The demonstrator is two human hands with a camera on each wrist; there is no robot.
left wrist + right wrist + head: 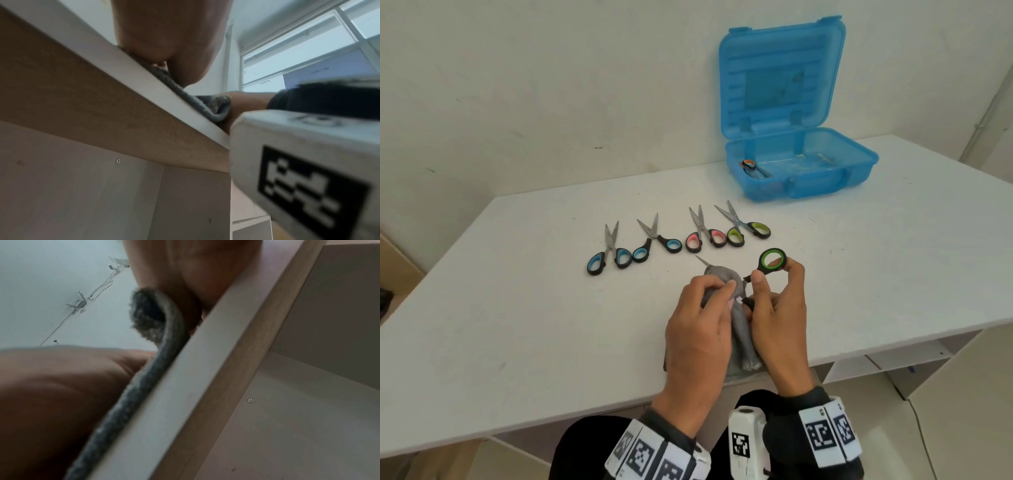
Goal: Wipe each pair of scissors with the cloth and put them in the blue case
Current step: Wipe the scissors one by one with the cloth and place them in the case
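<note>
Green-handled scissors (773, 260) wrapped in grey cloth (726, 279); blue case (801, 164) open

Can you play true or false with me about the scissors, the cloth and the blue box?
1. Four pairs of scissors lie in a row on the table. True.
2. The blue case is closed. False: its lid stands open.
3. The right hand holds the green-handled scissors. True.
4. The cloth is bright red. False: it is grey, and the left hand holds it around the blades.
5. The blue case has nothing in it. False: the orange-handled scissors already lie inside.
6. The pink-handled scissors are in the row on the table. True.
</note>
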